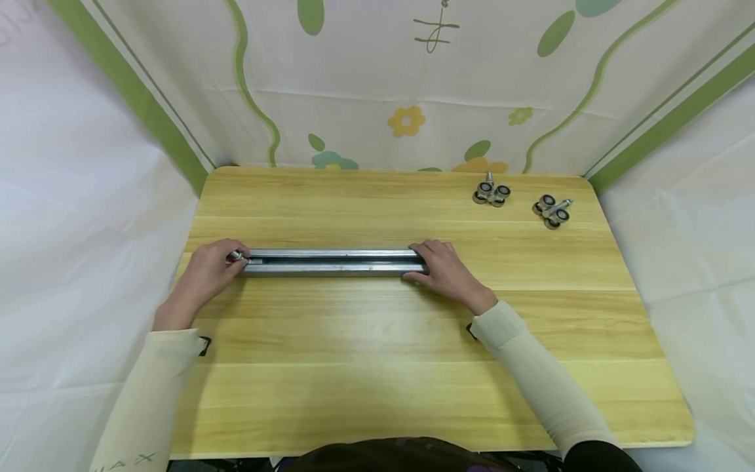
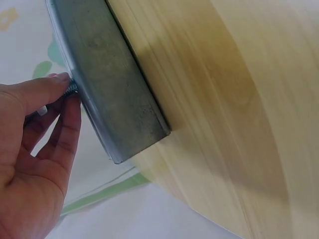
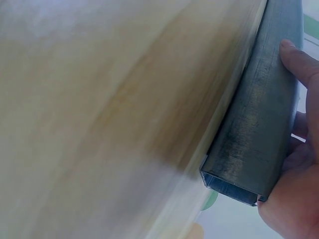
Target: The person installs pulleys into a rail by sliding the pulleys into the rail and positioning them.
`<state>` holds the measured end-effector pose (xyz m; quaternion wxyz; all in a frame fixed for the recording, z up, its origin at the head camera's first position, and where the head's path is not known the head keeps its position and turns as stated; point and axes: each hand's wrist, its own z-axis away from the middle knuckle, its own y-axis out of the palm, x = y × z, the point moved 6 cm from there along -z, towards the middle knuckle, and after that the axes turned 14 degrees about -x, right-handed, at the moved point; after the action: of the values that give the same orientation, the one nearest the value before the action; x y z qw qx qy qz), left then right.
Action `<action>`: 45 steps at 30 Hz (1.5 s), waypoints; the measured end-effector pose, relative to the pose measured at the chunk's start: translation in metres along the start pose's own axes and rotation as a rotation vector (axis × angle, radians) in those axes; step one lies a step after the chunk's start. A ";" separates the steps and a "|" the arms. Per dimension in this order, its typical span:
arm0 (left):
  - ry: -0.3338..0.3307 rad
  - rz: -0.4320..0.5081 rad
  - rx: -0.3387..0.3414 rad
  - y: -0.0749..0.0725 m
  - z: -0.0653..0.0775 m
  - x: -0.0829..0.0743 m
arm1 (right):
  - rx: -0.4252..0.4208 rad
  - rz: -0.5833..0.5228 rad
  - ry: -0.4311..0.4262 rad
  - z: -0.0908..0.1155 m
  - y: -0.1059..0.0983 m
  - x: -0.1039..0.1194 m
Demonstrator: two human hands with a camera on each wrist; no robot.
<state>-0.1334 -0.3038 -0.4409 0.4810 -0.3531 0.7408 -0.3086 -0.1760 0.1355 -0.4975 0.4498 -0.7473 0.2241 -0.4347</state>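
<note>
A grey metal C-channel rail point(image 1: 336, 268) lies lengthwise across the table, its slot facing up. My left hand point(image 1: 205, 270) is at the rail's left end. Between thumb and fingertips it pinches a threaded bolt point(image 2: 73, 88), which stands at the slot side of the rail; whatever the bolt joins inside is hidden. At the other end my right hand point(image 1: 446, 270) grips the rail, its thumb point(image 3: 298, 62) along the near wall and the fingers over the far side. The rail's open right end shows in the right wrist view.
Two small roller trolleys point(image 1: 491, 193) point(image 1: 552, 211) with bolts lie at the table's back right. The wooden table point(image 1: 377, 367) meets a printed curtain point(image 1: 360, 65) behind, and white cloth point(image 1: 77, 249) hangs at both sides.
</note>
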 end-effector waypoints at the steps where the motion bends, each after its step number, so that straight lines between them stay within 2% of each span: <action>1: -0.004 -0.001 0.000 0.000 0.001 0.001 | 0.001 0.001 -0.001 0.000 0.000 0.000; 19: -0.046 -0.040 -0.016 -0.004 0.007 0.013 | -0.001 0.016 -0.013 -0.001 0.001 -0.001; 29: -0.063 0.007 -0.015 -0.004 0.008 0.015 | 0.002 0.014 -0.024 -0.002 0.001 -0.001; 34: -0.082 -0.009 -0.012 -0.004 0.008 0.017 | 0.013 0.021 -0.031 -0.002 0.001 -0.001; 40: -0.143 -0.006 0.028 -0.003 0.011 0.024 | 0.071 0.025 -0.036 -0.004 -0.002 -0.002; 45: -0.215 0.016 0.113 0.002 0.013 0.035 | 0.115 0.006 -0.042 -0.011 -0.013 -0.009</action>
<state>-0.1315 -0.3329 -0.4644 0.5792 -0.3504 0.6692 -0.3065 -0.1903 0.1432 -0.4878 0.4977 -0.7286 0.1915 -0.4298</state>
